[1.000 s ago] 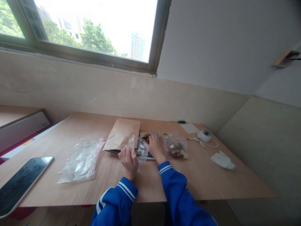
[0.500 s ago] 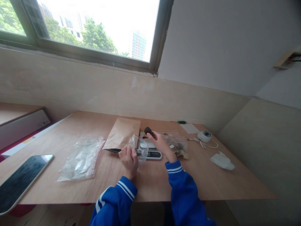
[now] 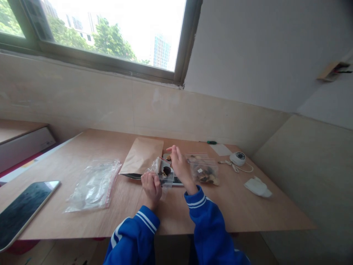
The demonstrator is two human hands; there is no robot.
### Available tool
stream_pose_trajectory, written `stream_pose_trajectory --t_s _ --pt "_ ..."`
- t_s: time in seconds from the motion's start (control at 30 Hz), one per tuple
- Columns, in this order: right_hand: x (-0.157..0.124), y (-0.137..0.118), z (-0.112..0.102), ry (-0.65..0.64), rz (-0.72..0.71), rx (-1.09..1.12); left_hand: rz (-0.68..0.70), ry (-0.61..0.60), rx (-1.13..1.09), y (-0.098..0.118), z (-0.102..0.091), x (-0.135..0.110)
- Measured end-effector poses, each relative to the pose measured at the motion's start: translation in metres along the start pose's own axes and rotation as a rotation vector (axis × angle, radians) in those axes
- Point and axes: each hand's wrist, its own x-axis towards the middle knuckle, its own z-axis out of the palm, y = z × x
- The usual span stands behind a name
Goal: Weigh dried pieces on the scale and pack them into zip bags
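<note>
While my left hand (image 3: 151, 187) clenches the clear bag (image 3: 167, 181), my right hand (image 3: 180, 167) is released, fingers extended above the scale (image 3: 178, 181).

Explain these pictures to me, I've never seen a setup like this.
There's no machine: a person in blue sleeves works bare-handed. One head-worn camera takes every picture, looking forward and down. The left hand's grip holds a clear zip bag. The right hand, fingers extended, hovers near a partly hidden scale. A dark piece shows at the bag; I can't tell if it's inside or behind. On the table lie a phone and clear plastic bags to the left, a brown paper pouch, and, to the right, filled zip bags and a white dome-shaped device.
</note>
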Motion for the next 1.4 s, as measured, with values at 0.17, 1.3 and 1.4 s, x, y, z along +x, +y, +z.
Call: stream_pose_trajectory --t_s 0.17,1.3,1.4 --pt "0.006 0.01 0.013 0.012 -0.163 -0.016 -0.066 0.033 -0.1 -0.001 0.002 -0.002" --pt "-0.027 0.049 -0.01 0.028 -0.078 0.096 -0.193 0.184 -0.225 -0.016 0.01 -0.008" --pt "-0.049 0.064 0.004 -0.095 0.043 0.168 -0.184 0.199 -0.241 -0.012 0.008 -0.006"
